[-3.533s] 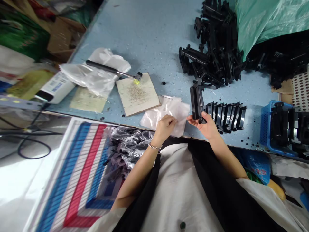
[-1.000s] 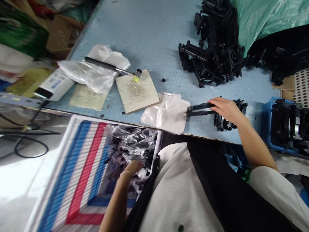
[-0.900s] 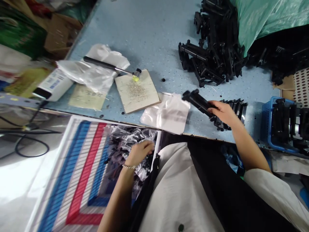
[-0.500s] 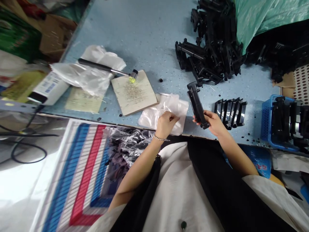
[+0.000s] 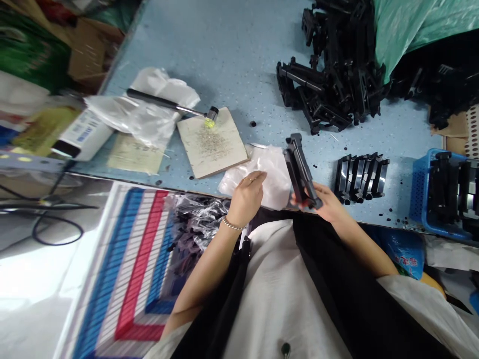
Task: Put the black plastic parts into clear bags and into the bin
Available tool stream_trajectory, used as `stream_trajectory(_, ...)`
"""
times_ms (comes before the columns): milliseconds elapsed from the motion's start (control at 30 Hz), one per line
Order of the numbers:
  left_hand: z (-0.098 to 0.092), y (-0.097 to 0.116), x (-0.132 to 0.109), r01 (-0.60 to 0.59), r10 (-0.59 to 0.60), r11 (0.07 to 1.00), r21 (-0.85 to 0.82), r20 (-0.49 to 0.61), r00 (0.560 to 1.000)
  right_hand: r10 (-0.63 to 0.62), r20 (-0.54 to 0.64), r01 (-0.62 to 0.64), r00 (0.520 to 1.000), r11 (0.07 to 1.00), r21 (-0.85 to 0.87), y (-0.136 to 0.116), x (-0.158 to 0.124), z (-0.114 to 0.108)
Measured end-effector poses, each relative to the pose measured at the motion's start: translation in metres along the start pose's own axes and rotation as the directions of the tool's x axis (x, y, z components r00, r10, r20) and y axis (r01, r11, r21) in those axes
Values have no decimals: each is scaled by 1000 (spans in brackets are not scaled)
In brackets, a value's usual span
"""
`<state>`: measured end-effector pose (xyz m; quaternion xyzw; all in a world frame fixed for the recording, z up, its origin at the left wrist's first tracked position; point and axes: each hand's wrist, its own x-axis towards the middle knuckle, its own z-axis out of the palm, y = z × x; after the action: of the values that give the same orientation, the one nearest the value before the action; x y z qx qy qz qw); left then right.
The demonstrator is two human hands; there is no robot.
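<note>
My right hand (image 5: 327,205) grips the lower end of a long black plastic part (image 5: 300,172), which stands tilted just right of a clear plastic bag (image 5: 271,182). My left hand (image 5: 247,198) lies on that bag's near edge, with the fingers curled onto the film. Beyond my right hand, a row of similar black parts (image 5: 361,172) stands on the blue speckled table (image 5: 224,50), apart from both hands.
A large heap of black parts (image 5: 337,75) lies at the back. A blue basket (image 5: 422,199) holds more at right. A hammer (image 5: 164,103) rests on a board (image 5: 211,144). Below the table edge, a striped box (image 5: 127,264) holds plastic bags (image 5: 198,214).
My left hand has come up from the bags in the box onto the bag on the table. My right hand has swung the black part from lying sideways to nearly upright.
</note>
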<state>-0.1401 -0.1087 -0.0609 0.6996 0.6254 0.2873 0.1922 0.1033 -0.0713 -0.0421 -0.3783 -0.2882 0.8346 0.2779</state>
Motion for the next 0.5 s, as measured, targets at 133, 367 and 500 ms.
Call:
stream_trajectory(133, 1, -8, 1, 15, -16, 991, -135, -7, 1000, 362, 232, -387, 903, 919, 71, 11, -29, -20)
stream_trajectory(367, 4, 23, -22, -291, 292, 947, -136, -17, 956, 363, 85, -373, 928, 913, 168, 39, 10, -14)
stream_trajectory(500, 15, 45, -31, -386, 399, 905, -176, 46, 916, 79, -75, -90, 994, 983, -163, 35, 15, 6)
